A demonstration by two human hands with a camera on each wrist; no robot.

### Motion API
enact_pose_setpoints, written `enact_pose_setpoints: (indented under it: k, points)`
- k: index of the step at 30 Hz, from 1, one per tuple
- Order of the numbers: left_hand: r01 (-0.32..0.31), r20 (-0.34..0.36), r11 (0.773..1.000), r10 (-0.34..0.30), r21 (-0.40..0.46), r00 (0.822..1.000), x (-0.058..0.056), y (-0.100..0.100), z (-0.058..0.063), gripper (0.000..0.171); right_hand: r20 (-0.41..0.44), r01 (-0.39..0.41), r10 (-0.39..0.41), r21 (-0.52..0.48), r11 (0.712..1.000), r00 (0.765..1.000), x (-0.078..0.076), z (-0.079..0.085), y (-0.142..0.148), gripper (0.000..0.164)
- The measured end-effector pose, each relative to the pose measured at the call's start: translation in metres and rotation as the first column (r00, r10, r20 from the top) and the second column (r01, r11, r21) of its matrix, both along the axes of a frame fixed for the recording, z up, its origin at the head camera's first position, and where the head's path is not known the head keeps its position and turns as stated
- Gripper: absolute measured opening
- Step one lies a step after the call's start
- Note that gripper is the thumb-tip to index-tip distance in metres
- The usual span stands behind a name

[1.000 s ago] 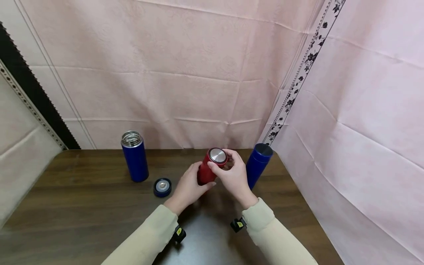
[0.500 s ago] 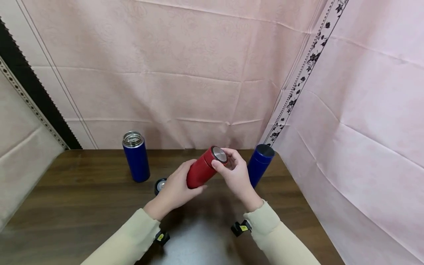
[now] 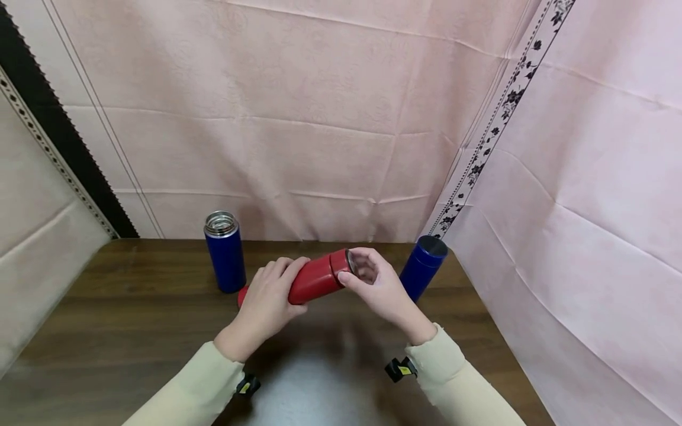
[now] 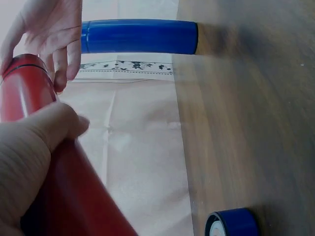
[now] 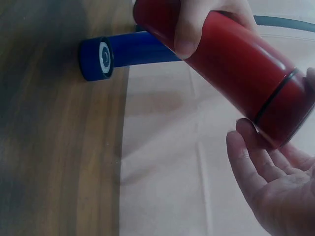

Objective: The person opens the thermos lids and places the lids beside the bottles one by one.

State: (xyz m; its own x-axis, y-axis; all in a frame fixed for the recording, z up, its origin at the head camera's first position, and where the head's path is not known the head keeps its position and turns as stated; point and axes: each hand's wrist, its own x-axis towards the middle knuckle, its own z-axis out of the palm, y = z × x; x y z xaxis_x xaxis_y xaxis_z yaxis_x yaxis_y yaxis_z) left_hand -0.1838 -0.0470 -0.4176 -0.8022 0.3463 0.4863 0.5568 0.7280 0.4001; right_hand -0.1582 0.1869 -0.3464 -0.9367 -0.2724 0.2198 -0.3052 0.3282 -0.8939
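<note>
In the head view a red thermos [image 3: 314, 279] lies tilted nearly level, its lid end pointing right. My left hand [image 3: 266, 302] grips it round the body, and in the left wrist view the thumb [image 4: 61, 120] crosses its side. At the other end, my right hand [image 3: 380, 290] holds the red lid [image 5: 293, 105] between thumb and fingers. A thin dark ring shows where lid and body meet. A blue thermos [image 3: 226, 260] with no lid on it stands left of my left hand, its steel mouth showing.
A second blue thermos [image 3: 423, 266], with its lid on, stands beyond my right hand. The loose blue lid [image 5: 91, 61] lies on the wooden table [image 3: 133, 331], hidden behind my left hand in the head view. Pink cloth [image 3: 298, 118] hangs behind and at the right.
The red thermos has tipped from nearly upright to nearly level, its base swinging left with my left hand. My right hand stays at the lid end. The loose blue lid has become covered in the head view.
</note>
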Motion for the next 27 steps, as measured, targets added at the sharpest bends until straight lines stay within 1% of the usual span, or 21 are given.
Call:
enact_pose_setpoints:
  k: [4, 7, 12, 15, 17, 20, 24, 27]
  points:
    - [-0.014, -0.047, 0.999, 0.012, -0.046, 0.999, -0.001, 0.001, -0.004, 0.095, 0.017, 0.012, -0.013, 0.034, 0.999, 1.0, 0.001, -0.002, -0.002, 0.048]
    - [-0.023, -0.089, 0.997, 0.016, -0.071, 0.996, -0.001, 0.002, -0.006, 0.094, 0.045, 0.015, -0.017, 0.041, 0.999, 0.999, 0.001, -0.002, -0.004, 0.051]
    - [-0.041, -0.185, 0.993, 0.02, -0.109, 0.983, 0.0, 0.002, -0.008, 0.092, 0.13, 0.002, -0.003, 0.01, 1.0, 0.991, 0.001, -0.001, -0.007, 0.051]
    - [-0.05, -0.219, 0.992, 0.023, -0.117, 0.976, 0.001, 0.001, -0.008, 0.09, 0.18, 0.0, 0.002, -0.012, 1.0, 0.984, 0.0, -0.004, -0.009, 0.048]
    - [-0.05, -0.216, 0.992, 0.024, -0.118, 0.976, 0.001, 0.0, -0.009, 0.09, 0.203, 0.003, 0.003, -0.026, 1.0, 0.979, -0.002, -0.006, -0.01, 0.048]
    - [-0.037, -0.182, 0.993, 0.016, -0.114, 0.983, 0.002, -0.001, -0.011, 0.091, 0.205, 0.014, -0.006, -0.035, 0.999, 0.979, -0.001, -0.01, -0.01, 0.047]
    - [-0.008, -0.13, 0.996, -0.004, -0.094, 0.991, 0.003, -0.002, -0.011, 0.092, 0.166, 0.036, -0.03, -0.035, 0.999, 0.986, 0.002, -0.012, -0.011, 0.044]
    - [-0.001, -0.134, 0.997, -0.01, -0.08, 0.991, 0.004, -0.002, -0.011, 0.089, 0.124, 0.039, -0.032, -0.055, 0.998, 0.992, 0.004, -0.013, -0.014, 0.043]
